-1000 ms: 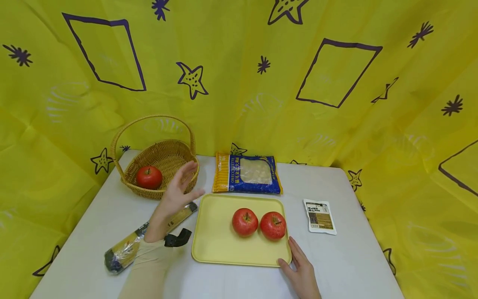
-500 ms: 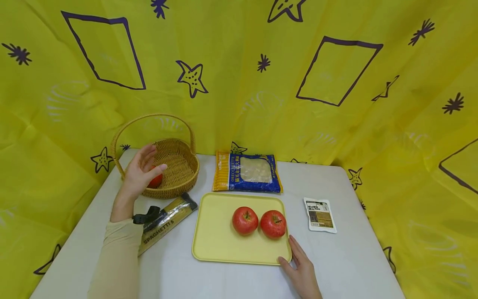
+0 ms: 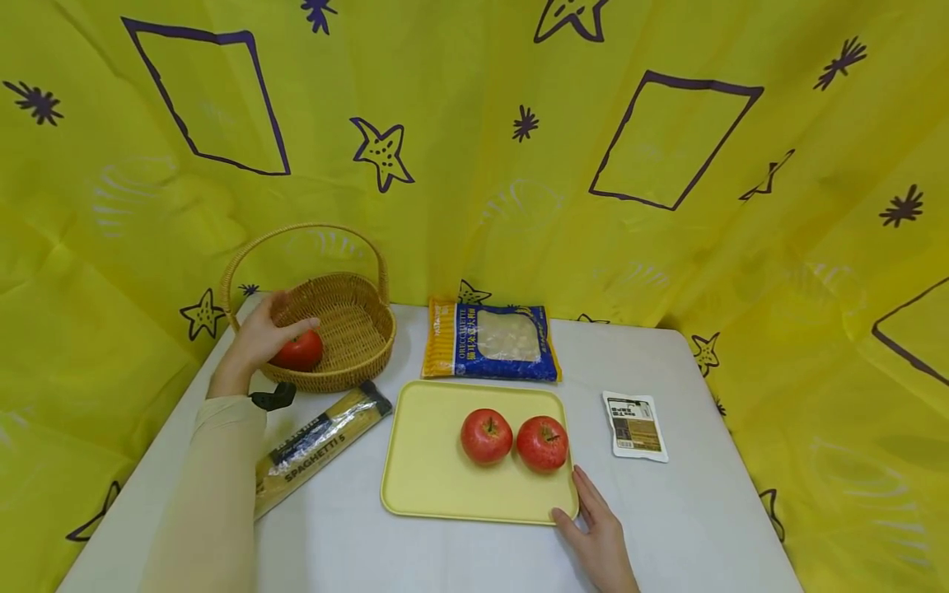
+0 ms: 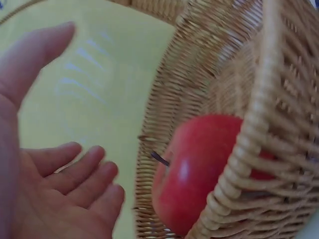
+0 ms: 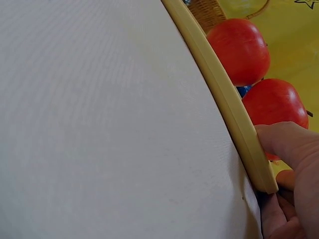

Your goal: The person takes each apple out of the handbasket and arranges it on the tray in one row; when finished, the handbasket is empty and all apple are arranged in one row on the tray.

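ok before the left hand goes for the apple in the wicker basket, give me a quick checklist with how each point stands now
1. Left hand free: ok, fingers open and holding nothing.
2. Basket apple gripped: not ok, the left wrist view shows a gap between hand and fruit.
3. Hand clear of the wicker basket and its handle: cannot tell, the hand overlaps the handle's left foot in the head view.
4. Yellow tray steadied: ok, the right hand holds its near right corner.
5. Space for another apple: ok, the tray's left part is bare; two apples sit toward its right.
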A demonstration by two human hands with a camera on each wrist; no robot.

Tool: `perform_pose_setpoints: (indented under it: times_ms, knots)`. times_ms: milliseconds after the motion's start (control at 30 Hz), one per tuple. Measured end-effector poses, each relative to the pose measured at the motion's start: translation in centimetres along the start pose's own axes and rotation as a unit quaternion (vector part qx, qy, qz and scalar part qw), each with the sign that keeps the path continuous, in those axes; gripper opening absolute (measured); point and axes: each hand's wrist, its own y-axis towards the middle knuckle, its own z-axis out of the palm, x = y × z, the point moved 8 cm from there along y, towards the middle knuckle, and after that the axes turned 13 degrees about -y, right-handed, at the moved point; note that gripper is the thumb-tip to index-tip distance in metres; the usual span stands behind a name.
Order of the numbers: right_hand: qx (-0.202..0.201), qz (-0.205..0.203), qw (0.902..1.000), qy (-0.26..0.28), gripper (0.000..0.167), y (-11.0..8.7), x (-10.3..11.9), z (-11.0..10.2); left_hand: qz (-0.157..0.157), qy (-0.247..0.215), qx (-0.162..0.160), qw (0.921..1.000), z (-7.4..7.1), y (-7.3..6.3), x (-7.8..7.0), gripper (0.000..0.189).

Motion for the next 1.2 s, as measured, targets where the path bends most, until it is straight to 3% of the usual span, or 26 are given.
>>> perform_pose_setpoints:
  times_ms: [100,333,633,933,1200]
  knots:
    - [-0.002,-0.003,1.0,-0.002,0.066,0.0,-0.1,0.1,-0.027,0.063,0.02,0.9974,0.1,0.7,0.8,0.109]
    - [-0.003,-0.001,0.9999,-0.013,0.066,0.0,0.0,0.1,-0.048,0.112,0.065,0.9904,0.7,1.9,1.9,0.107]
    - [-0.009,-0.004,0.9998,-0.018,0.061,-0.1,4.0,-1.4,-0.07,0.17,0.111,0.9767,1.6,1.9,3.1,0.103]
    - [0.01,0.017,0.9998,-0.001,0.068,0.0,0.1,0.2,-0.092,0.23,0.142,0.9584,1.6,2.1,4.1,0.074]
    - [0.019,0.027,0.9994,0.002,0.069,0.0,-0.2,0.2,-0.082,0.228,0.136,0.9606,1.7,2.2,3.8,0.058]
